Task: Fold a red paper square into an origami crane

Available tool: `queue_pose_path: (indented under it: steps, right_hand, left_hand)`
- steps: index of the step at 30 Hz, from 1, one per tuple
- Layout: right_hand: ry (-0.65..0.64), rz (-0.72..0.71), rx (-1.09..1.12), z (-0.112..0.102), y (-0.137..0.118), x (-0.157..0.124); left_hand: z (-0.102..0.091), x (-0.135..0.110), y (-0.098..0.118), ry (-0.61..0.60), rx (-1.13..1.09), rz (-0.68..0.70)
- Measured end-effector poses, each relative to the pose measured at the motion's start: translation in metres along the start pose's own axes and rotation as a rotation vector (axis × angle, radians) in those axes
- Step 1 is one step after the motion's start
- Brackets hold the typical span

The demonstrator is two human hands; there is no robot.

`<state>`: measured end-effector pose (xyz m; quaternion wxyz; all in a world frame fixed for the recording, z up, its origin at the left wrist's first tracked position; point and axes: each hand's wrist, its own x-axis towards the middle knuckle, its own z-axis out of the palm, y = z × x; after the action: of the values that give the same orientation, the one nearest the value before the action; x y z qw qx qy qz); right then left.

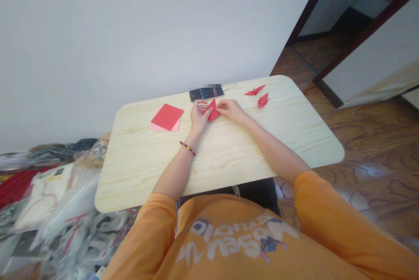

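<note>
Between my two hands is a partly folded piece of red origami paper (213, 113), with a pointed tip facing away from me. My left hand (198, 115) grips its left side, thumb laid over the paper. On its right edge, my right hand (229, 109) pinches the paper between thumb and fingers. The paper is held just above or against the table; I cannot tell which. Two finished-looking red paper cranes lie to the right: one crane (255, 90) with wings spread, and a more compact crane (263, 100) nearer to me.
A stack of red and pink paper squares (167, 117) lies left of my hands. Behind them a phone (206, 92) with a cable rests by the wall. The pale wooden table (131, 162) has rounded corners. Bagged clothes (65, 201) pile up at the left; a doorway stands right.
</note>
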<state>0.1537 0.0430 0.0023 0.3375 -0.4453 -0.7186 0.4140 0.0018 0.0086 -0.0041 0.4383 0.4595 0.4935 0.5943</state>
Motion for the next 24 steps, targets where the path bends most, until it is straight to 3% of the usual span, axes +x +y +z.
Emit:
queue_pose_path:
  steps: [6,10,14,19,24]
  right_hand:
    - [-0.075,-0.103,-0.273,-0.002,-0.010,-0.004]
    - [-0.073,-0.098,-0.279,-0.003,-0.009,-0.004]
    - [-0.024,-0.051,-0.125,-0.002,-0.006,-0.005]
    - [-0.008,0.044,0.225,0.007,-0.003,-0.003]
    - [0.038,0.113,0.431,0.011,-0.002,0.001]
  left_hand:
    - [0.000,0.000,-0.003,0.011,0.036,0.031]
    - [-0.003,0.003,-0.007,0.032,0.021,0.022]
    - [-0.006,0.006,-0.010,0.075,-0.024,0.044]
    - [-0.005,0.006,-0.009,0.076,-0.062,0.103]
    - [-0.001,0.002,-0.005,0.071,-0.100,0.023]
